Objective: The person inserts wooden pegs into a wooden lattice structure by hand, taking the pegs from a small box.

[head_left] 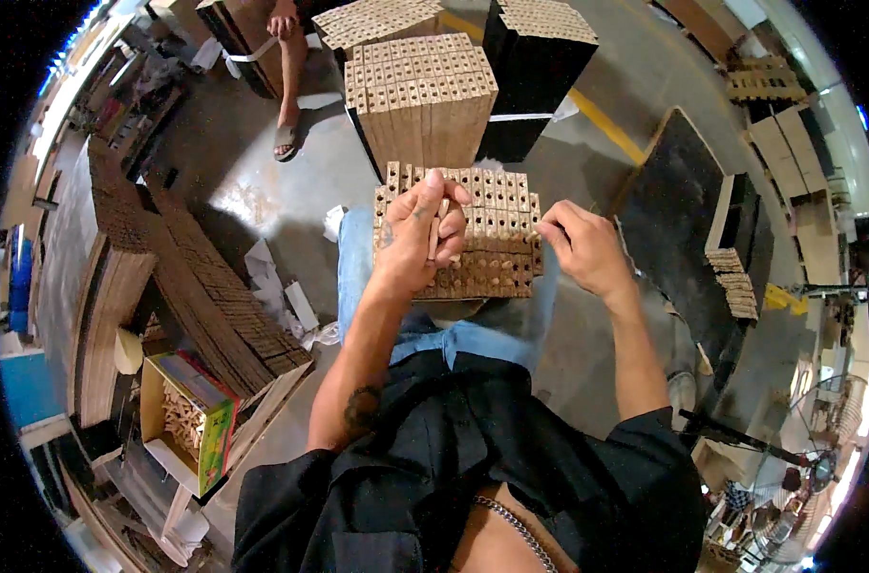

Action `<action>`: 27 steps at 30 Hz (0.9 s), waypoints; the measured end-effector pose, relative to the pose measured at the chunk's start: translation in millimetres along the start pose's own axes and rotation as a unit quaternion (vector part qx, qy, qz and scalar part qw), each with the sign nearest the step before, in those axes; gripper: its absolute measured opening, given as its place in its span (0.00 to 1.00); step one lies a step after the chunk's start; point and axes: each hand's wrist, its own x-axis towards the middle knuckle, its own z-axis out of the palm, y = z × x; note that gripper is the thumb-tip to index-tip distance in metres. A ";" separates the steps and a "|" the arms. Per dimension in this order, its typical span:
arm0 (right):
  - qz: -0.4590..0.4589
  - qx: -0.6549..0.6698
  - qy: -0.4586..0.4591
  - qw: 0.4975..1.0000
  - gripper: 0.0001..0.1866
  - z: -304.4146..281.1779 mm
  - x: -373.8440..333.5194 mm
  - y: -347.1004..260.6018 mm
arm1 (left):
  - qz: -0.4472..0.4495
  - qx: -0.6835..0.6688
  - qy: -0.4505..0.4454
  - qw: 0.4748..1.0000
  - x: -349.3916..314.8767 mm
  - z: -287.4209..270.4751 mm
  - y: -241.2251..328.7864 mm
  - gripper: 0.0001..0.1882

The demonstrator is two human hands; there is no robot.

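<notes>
In front of me, over my jeans, lies a stack of drilled wooden boards (pixel 492 191), its face full of round holes in rows. Short wooden dowels fill some holes in the rows nearest me. My left hand (pixel 420 229) is closed above the stack's left half around a few pale wooden dowels (pixel 437 234). At the stack's right edge, my right hand (pixel 587 250) has thumb and forefinger pinched together by the holes. Whatever may be between those fingertips is too small to make out.
An open cardboard box (pixel 205 449) of dowels sits at the lower left, beside long stacked boards (pixel 215 286). More drilled stacks (pixel 425 95) stand ahead. A person's leg (pixel 293 86) shows at the far left. To the right is a black panel (pixel 668 201) with wood pieces on it.
</notes>
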 end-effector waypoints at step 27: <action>-0.182 0.104 0.165 0.964 0.16 33.7 -41.5 -89.7 | -0.100 -0.137 0.056 0.984 -41.0 35.3 -18.3 0.17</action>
